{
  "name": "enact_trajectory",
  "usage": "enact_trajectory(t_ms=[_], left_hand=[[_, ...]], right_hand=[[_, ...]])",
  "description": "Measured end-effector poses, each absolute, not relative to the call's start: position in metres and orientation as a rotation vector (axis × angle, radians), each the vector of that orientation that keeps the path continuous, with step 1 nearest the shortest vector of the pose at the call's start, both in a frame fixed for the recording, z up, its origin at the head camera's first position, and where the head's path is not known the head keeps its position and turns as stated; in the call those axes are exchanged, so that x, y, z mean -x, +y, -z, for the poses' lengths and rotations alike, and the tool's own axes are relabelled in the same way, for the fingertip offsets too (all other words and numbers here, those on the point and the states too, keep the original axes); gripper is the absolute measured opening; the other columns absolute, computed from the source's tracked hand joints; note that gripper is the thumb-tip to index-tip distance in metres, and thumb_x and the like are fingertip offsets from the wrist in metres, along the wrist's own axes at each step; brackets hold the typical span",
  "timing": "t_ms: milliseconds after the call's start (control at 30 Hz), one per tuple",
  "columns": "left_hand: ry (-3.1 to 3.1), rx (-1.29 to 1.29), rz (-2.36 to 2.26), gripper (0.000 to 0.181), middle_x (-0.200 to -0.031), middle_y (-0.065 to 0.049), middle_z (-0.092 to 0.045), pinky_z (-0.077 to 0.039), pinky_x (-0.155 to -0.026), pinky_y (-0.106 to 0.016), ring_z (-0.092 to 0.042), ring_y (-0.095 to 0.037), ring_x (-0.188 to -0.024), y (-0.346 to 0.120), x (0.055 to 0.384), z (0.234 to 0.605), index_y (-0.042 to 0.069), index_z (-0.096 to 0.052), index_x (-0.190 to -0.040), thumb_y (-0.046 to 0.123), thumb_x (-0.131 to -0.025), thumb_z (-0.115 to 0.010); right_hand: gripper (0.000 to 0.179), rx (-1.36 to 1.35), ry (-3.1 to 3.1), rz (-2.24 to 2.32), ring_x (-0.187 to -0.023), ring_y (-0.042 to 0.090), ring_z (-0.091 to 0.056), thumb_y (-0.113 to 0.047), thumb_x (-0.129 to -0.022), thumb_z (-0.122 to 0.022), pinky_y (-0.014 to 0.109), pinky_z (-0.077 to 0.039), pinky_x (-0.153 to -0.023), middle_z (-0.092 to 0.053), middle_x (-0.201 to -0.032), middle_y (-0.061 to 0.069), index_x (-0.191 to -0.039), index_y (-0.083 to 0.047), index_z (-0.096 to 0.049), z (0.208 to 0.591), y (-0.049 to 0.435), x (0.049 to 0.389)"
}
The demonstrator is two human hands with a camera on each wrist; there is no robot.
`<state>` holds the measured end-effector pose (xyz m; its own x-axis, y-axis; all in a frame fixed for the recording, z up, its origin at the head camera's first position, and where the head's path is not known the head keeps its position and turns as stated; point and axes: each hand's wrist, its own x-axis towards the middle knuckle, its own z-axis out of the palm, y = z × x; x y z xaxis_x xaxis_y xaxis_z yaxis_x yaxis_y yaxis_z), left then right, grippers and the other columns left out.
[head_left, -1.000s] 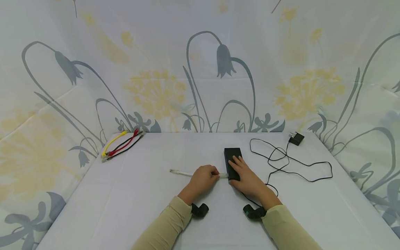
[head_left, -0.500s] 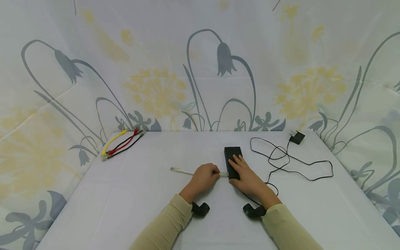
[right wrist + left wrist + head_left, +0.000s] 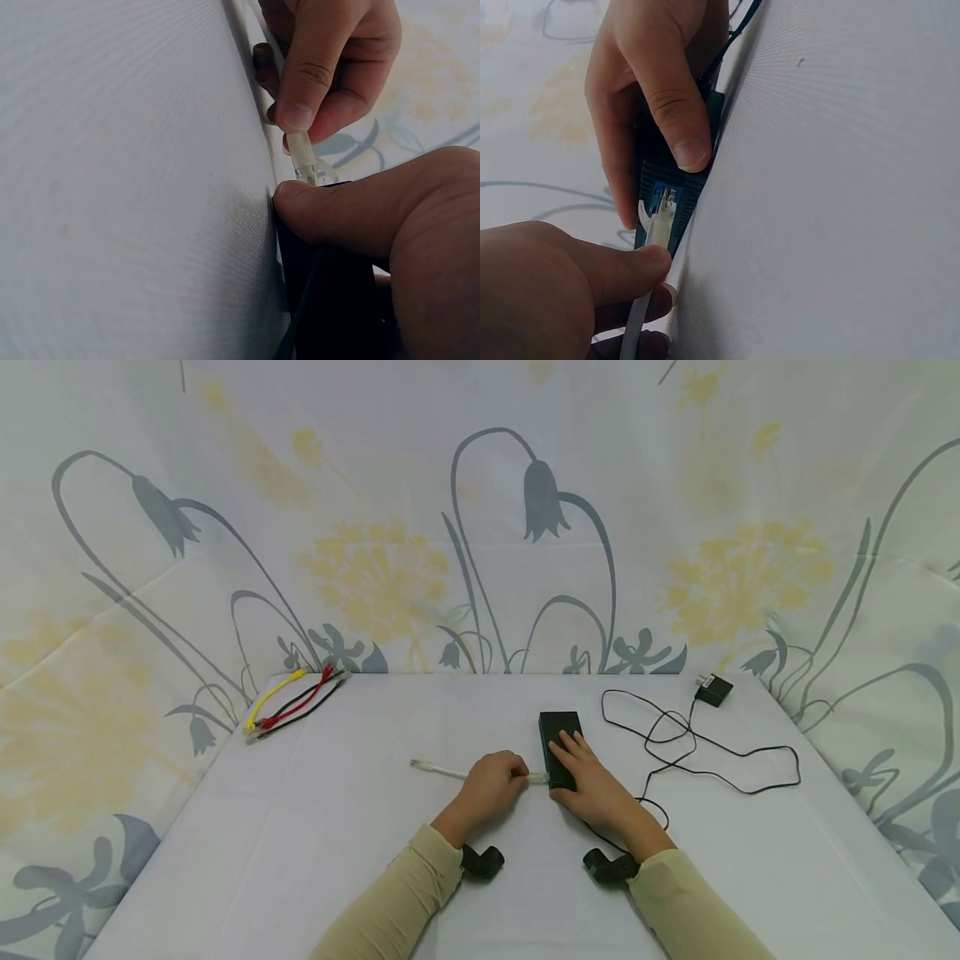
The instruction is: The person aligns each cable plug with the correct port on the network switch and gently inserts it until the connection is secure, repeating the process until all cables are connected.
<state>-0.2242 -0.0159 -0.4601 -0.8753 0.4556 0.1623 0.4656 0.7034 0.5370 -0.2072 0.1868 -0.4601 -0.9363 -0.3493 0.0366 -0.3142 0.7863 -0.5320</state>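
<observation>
My left hand (image 3: 489, 787) pinches a white Ethernet cable (image 3: 442, 771) just behind its clear plug (image 3: 660, 225). That plug meets a blue port (image 3: 659, 192) in the side of a black network switch (image 3: 558, 723); how deep it sits, I cannot tell. The cable's other end lies on the table to the left. My right hand (image 3: 594, 787) holds the switch, fingers spread over its top and thumb (image 3: 300, 202) against the port side, near the plug. Part of the switch is hidden under this hand.
A thin black cord (image 3: 738, 789) loops across the right of the table to a power adapter (image 3: 714, 690) at the back. Several short cables, including a yellow cable (image 3: 270, 695) and a red cable (image 3: 303, 702), lie at the back left. A flowered curtain (image 3: 480, 568) hangs behind.
</observation>
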Motion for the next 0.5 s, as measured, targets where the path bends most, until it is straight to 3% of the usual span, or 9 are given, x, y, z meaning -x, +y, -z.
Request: enact_trajectory(t_ms=[500], left_hand=[[-2.881,0.787,0.922,0.011,-0.092,-0.002,-0.069,-0.051,-0.074,-0.027,-0.065,-0.016,-0.084,-0.0151,0.2232,0.4580,0.009,-0.072,-0.097,0.016,-0.093,-0.065]], right_hand=[[0.074,0.533,2.913,0.847,-0.150,0.039,-0.004,-0.022,-0.091,-0.067,0.062,-0.023,-0.113,-0.014,-0.162,0.016,-0.152,-0.007,-0.029,0.4593,0.1853,0.2075]])
